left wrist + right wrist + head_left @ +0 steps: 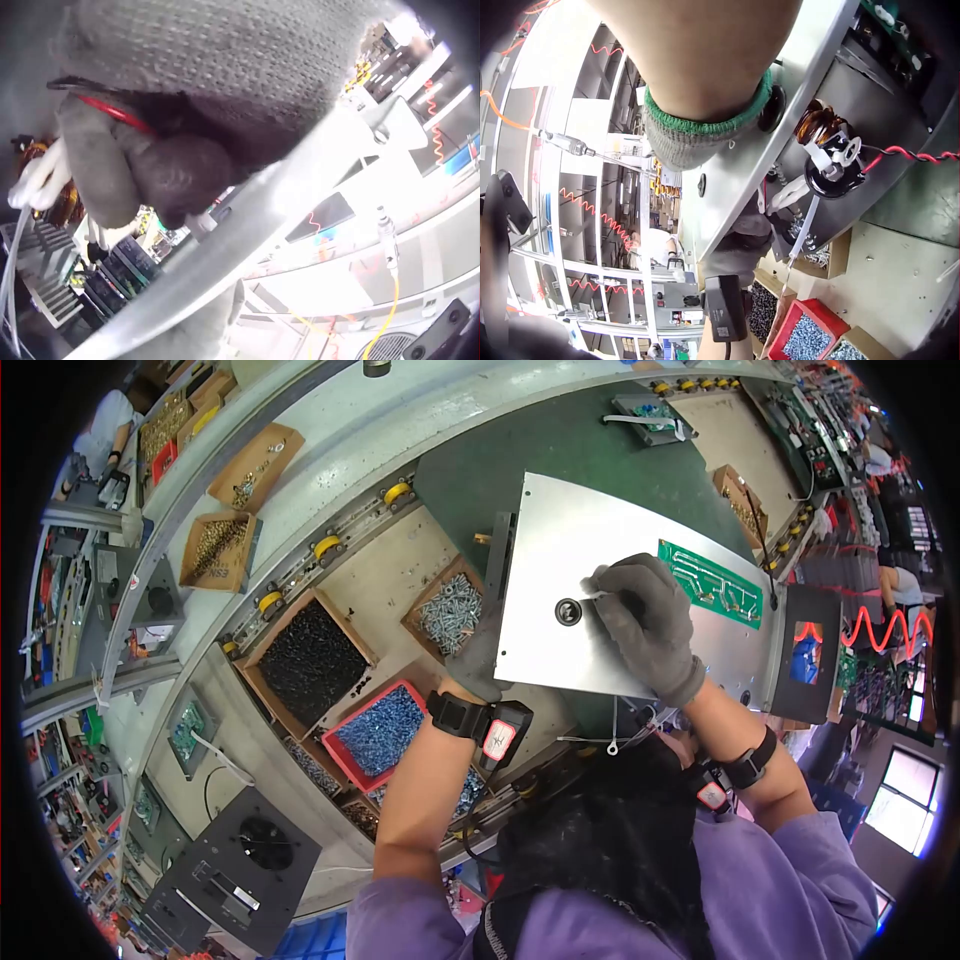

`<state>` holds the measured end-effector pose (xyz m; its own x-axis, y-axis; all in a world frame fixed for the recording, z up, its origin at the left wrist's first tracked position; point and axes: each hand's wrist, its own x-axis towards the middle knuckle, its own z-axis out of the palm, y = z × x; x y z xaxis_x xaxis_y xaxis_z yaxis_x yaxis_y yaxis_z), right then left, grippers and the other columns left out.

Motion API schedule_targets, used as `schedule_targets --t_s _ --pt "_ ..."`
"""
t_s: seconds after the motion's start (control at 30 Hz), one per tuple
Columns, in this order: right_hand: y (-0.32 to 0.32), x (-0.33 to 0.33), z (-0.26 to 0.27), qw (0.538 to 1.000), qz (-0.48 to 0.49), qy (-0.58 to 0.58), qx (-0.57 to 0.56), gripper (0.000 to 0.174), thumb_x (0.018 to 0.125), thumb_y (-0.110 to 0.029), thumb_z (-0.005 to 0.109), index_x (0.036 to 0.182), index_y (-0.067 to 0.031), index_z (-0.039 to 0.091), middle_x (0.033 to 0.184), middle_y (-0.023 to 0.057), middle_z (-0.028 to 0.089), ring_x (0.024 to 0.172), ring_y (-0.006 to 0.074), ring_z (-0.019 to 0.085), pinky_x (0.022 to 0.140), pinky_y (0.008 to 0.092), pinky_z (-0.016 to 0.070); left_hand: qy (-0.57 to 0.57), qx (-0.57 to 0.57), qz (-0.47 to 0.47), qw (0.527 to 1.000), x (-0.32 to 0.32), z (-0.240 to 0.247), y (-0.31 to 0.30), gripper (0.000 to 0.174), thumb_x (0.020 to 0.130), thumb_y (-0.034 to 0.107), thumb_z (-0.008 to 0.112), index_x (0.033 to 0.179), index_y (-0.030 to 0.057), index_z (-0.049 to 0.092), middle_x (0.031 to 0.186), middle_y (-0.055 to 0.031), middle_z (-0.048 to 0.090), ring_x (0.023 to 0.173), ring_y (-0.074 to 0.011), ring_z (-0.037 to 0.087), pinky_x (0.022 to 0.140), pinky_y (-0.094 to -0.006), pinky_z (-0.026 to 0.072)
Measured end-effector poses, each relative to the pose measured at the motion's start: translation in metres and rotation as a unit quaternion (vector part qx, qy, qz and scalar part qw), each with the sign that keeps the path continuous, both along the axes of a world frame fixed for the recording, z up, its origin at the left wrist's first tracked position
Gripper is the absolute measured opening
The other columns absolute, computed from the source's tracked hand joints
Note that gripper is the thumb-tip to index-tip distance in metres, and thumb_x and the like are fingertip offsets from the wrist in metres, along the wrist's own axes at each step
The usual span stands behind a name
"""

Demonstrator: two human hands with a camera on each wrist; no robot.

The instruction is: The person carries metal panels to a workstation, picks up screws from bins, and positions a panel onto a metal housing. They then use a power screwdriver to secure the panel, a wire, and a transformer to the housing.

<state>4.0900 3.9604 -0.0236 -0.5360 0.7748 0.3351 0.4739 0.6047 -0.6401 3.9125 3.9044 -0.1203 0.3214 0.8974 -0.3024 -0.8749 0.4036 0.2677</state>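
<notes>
A silver sheet-metal panel (570, 510) stands tilted in front of me, with a black round grommet (568, 612) in its face. My gloved left hand (478, 658) is at the panel's left edge, partly hidden behind it. In the left wrist view its curled fingers (180, 172) hold a red wire (112, 112) beside a black one. Over the panel's face, my gloved right hand (645, 620) bends its fingers near the grommet and pinches a small pale piece (599, 595). A green circuit board (712, 585) lies on the panel's right part.
A copper-wound coil (821, 124) and a twisted red-black lead (907, 152) sit behind the panel. To the left stand a box of black screws (310, 665), a red tray of bluish screws (375, 732) and a box of silver screws (450, 615). A roller rail (325, 550) runs behind them.
</notes>
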Motion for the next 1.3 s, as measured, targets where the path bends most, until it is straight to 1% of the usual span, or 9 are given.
schedule_targets --t_s 0.33,0.53,0.63,0.7,0.8,0.9,0.97,1.2,1.3 --pt "0.0 -0.001 0.0 0.997 0.001 -0.047 0.06 0.018 0.069 -0.002 0.063 0.087 -0.0028 0.061 0.086 0.0119 0.06 0.078 0.026 0.059 0.068 0.0345 0.0467 0.045 0.054 -0.041 0.997 0.002 -0.004 -0.012 0.055 0.093 0.03 0.054 0.138 0.0046 0.035 0.128 -0.0106 0.051 0.111 -0.0203 0.057 0.087 -0.0327 0.0535" --pt "0.002 -0.006 0.004 0.996 -0.024 -0.064 0.05 0.025 0.066 -0.013 0.069 0.089 -0.01 0.062 0.088 0.0081 0.059 0.08 0.028 0.057 0.071 0.0387 0.0444 0.062 0.119 0.046 0.99 0.02 -0.017 0.006 0.055 0.093 0.03 0.055 0.137 0.0035 0.035 0.127 -0.0118 0.051 0.112 -0.0198 0.055 0.09 -0.0339 0.0516" --pt "0.001 -0.005 0.004 0.995 -0.025 -0.079 0.06 0.027 0.066 -0.014 0.07 0.091 -0.0107 0.062 0.09 0.0081 0.059 0.082 0.0281 0.057 0.073 0.0393 0.0437 -0.028 0.091 0.03 0.995 0.022 -0.027 0.011 0.056 0.093 0.032 0.055 0.137 0.003 0.035 0.127 -0.0119 0.05 0.113 -0.0194 0.054 0.092 -0.0342 0.0506" --pt "0.0 -0.005 0.006 0.994 -0.025 -0.084 0.067 0.028 0.066 -0.015 0.071 0.093 -0.0112 0.063 0.091 0.0079 0.059 0.083 0.0281 0.057 0.074 0.0396 0.0434 0.194 0.19 0.044 0.961 0.018 -0.019 0.006 0.06 0.093 0.033 0.055 0.14 0.0039 0.031 0.13 -0.012 0.049 0.115 -0.0207 0.053 0.093 -0.035 0.0492" --pt "-0.002 -0.011 0.01 0.995 0.002 -0.086 0.05 0.031 0.068 -0.019 0.073 0.097 -0.0123 0.063 0.093 0.0072 0.058 0.084 0.0282 0.056 0.075 0.0393 0.0428 0.102 0.245 0.053 0.963 -0.002 -0.003 -0.014 0.067 0.092 0.035 0.056 0.144 0.0056 0.026 0.135 -0.0121 0.045 0.121 -0.0215 0.049 0.096 -0.036 0.0472" --pt "-0.005 -0.019 0.009 0.993 0.014 -0.095 0.07 0.035 0.067 -0.024 0.072 0.098 -0.0109 0.066 0.089 0.009 0.059 0.082 0.0274 0.057 0.074 0.0373 0.0439 0.056 0.159 -0.011 0.986 -0.016 0.0 -0.012 0.074 0.089 0.036 0.058 0.147 0.0094 0.02 0.141 -0.0124 0.04 0.127 -0.0241 0.044 0.1 -0.0382 0.0438" --pt "-0.006 -0.021 0.009 0.989 0.057 -0.123 0.053 0.032 0.069 -0.023 0.072 0.098 -0.0118 0.065 0.084 0.0061 0.058 0.078 0.0268 0.057 0.072 0.0383 0.0442 0.208 0.188 -0.028 0.959 -0.017 -0.002 -0.008 0.077 0.088 0.041 0.057 0.147 0.0098 0.02 0.143 -0.0129 0.037 0.129 -0.0244 0.041 0.102 -0.0393 0.0424" --pt "0.003 -0.033 0.015 0.996 0.049 -0.035 0.059 0.009 0.078 -0.009 0.064 0.086 -0.0084 0.059 0.079 0.0088 0.056 0.07 0.0295 0.055 0.065 0.0391 0.0435 0.15 0.124 -0.022 0.981 -0.016 -0.006 0.01 0.058 0.095 0.036 0.047 0.141 0.0042 0.033 0.138 -0.013 0.046 0.122 -0.025 0.05 0.1 -0.0364 0.0446" --pt "0.006 -0.005 0.052 0.998 0.014 0.06 0.019 0.016 0.078 -0.002 0.063 0.092 -0.0069 0.059 0.085 0.0108 0.059 0.07 0.0302 0.057 0.062 0.0373 0.0448 0.479 0.189 0.111 0.85 -0.015 0.031 0.004 0.054 0.097 0.036 0.042 0.137 -0.0002 0.039 0.136 -0.0164 0.047 0.121 -0.0263 0.05 0.101 -0.0373 0.0427"
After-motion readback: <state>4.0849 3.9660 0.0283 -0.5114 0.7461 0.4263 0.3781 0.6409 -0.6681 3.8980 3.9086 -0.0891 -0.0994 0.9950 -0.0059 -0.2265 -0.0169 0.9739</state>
